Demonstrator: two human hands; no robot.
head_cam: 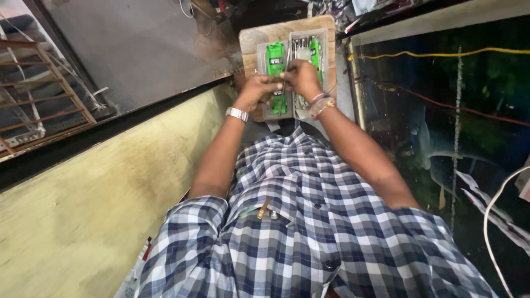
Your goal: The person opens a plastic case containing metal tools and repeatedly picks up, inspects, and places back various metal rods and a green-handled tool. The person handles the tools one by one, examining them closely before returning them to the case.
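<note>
Both hands meet over the open clear plastic case (292,72) w/ green inserts, on the wooden surface (256,36). Left hand (258,88) and right hand (301,77) fingers pinch closed on a thin metal tool (285,65). Probably light, stiff, slippery; hold mid-shaft.

Over the open grey plastic tool case (265,107), my hands hide whatever thin metal piece they grip.
</note>
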